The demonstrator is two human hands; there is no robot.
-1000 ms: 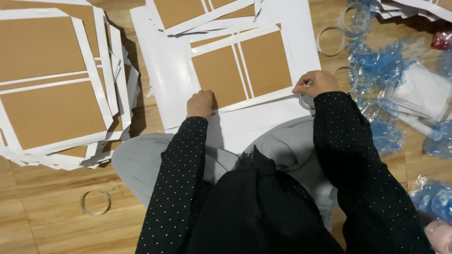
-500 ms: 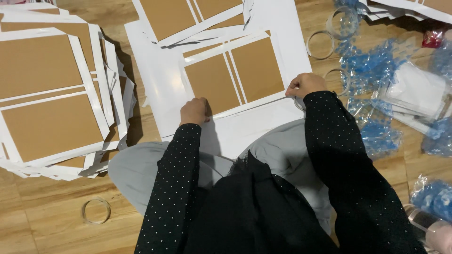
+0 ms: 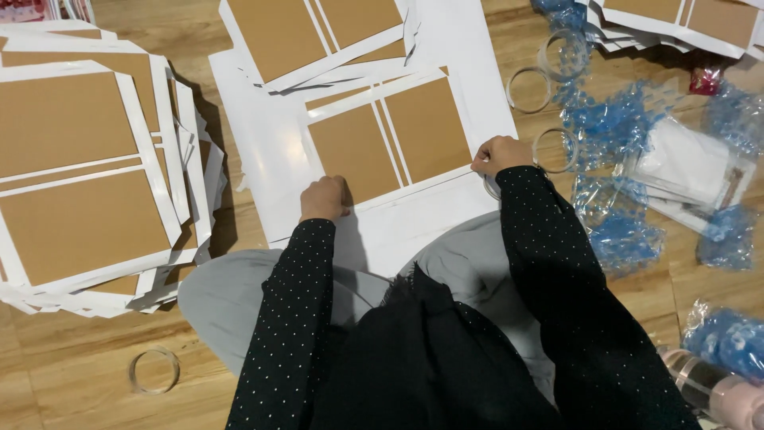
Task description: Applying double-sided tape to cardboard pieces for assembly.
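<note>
Head view, looking down past black dotted sleeves: compared with a second ago, the brown card panel with white strips (image 3: 390, 137) lies a little more squarely in front of the person, and both hands have drawn slightly nearer the lap. The left hand, which pressed near the panel's near-left corner before, remains there; the right stays at the near-right corner. That reads as the panel being held steady along its near edge, with the white border strip there under the fingers.

Left hand (image 3: 324, 198) is curled into a loose fist, knuckles up, fingertips tucked down onto the near-left corner of the panel; whether it pinches the strip or only presses cannot be told. Right hand (image 3: 499, 154) is also closed, thumb and fingers bunched at the near-right corner, seemingly pinching the white edge. Both forearms run forward from the body, elbows bent over the grey-clad knees.

Under the panel lies a large white sheet (image 3: 270, 159) spread on the wooden floor (image 3: 72, 366). Beyond it, another brown panel (image 3: 318, 32). Toward the floor's left edge, a stack of finished panels (image 3: 79, 183). Just right of the right hand, clear tape rolls (image 3: 555, 150), then crumpled blue wrappers (image 3: 621, 119).
</note>
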